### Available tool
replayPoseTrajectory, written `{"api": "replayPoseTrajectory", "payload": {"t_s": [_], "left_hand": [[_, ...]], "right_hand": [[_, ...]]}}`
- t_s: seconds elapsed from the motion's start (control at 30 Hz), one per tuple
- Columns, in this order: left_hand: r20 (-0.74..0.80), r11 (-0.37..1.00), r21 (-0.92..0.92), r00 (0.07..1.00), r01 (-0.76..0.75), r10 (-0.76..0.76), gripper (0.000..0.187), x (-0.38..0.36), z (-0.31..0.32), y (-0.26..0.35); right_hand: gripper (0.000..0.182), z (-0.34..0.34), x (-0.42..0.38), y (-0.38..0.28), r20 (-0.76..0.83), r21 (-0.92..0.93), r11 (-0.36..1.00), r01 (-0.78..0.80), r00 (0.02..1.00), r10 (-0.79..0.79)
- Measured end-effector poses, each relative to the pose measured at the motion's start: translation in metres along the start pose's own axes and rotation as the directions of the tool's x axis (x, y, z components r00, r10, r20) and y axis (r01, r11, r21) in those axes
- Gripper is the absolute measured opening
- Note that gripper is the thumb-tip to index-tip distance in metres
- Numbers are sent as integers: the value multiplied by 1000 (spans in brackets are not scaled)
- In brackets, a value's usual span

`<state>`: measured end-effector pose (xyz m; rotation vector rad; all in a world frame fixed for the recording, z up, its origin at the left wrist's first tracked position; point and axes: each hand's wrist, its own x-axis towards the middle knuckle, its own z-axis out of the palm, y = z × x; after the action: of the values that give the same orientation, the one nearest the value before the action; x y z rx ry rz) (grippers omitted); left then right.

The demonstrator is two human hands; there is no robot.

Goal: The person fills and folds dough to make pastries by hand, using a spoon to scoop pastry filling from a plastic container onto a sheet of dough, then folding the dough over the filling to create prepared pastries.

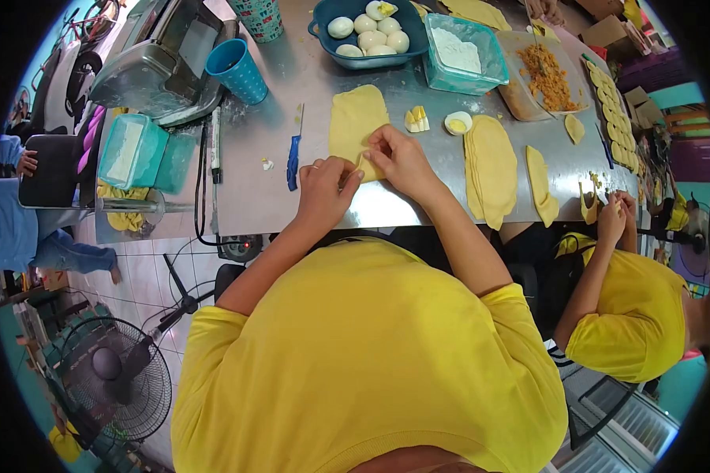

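Note:
A flat sheet of yellow dough [356,118] lies on the metal table before me. My left hand [326,189] pinches the near end of this sheet, thumb against fingers. Beside it, my right hand [403,163] also pinches the dough's near edge, close to the left fingertips. What is under the fingers is partly hidden. To the left rests a knife with a blue handle [293,162]. Right of the sheet are cut egg pieces [416,120] and a halved boiled egg [457,122]. Further right lies a stack of oval dough sheets [491,169] and a narrow dough strip [540,185].
A blue bowl of boiled eggs [347,17], a teal tub of flour [465,59] and a tub of orange filling [540,75] stand at the back. At left are a blue cup [238,72] and a metal dough roller machine [162,59]. A co-worker [631,307] sits at right.

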<state>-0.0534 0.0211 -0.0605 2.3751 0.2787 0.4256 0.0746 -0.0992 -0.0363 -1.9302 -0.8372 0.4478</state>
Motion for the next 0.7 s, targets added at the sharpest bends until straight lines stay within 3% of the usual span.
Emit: {"api": "replayPoseTrajectory", "payload": {"t_s": [0.07,0.2,0.27,0.37,0.43,0.5,0.57,0.6,0.63,0.7], "left_hand": [[-36,991,-86,994,102,-105,11,4,2,0],[16,990,-54,992,129,-128,9,7,-1,4],[-44,999,29,999,-23,24,15,5,0,5],[-27,984,131,991,-123,128,18,0,3,1],[-7,982,161,995,-98,101,19,-2,2,5],[11,979,192,997,-76,75,20,-3,-1,9],[-42,909,321,954,-267,296,32,-4,-4,11],[-42,910,320,955,-264,292,32,-6,-4,11],[54,902,347,966,-256,254,36,-9,-3,10],[159,895,365,965,-255,210,41,-11,-5,8]], "right_hand": [[13,1,6,4,4,-40,999,16,1000,-16],[11,5,8,9,-31,-144,984,103,994,-108],[10,8,7,10,-45,-188,972,144,987,-155],[8,10,3,13,-47,-305,926,224,967,-250],[9,9,0,11,-41,-377,888,264,953,-301],[15,6,-3,4,-58,-341,918,204,970,-237],[18,0,-10,-2,-53,-362,888,285,944,-325],[22,-1,-14,-2,-48,-380,852,361,912,-408],[22,1,-20,0,-46,-378,854,358,914,-404],[32,7,-35,13,108,-585,680,441,874,-474]]}}
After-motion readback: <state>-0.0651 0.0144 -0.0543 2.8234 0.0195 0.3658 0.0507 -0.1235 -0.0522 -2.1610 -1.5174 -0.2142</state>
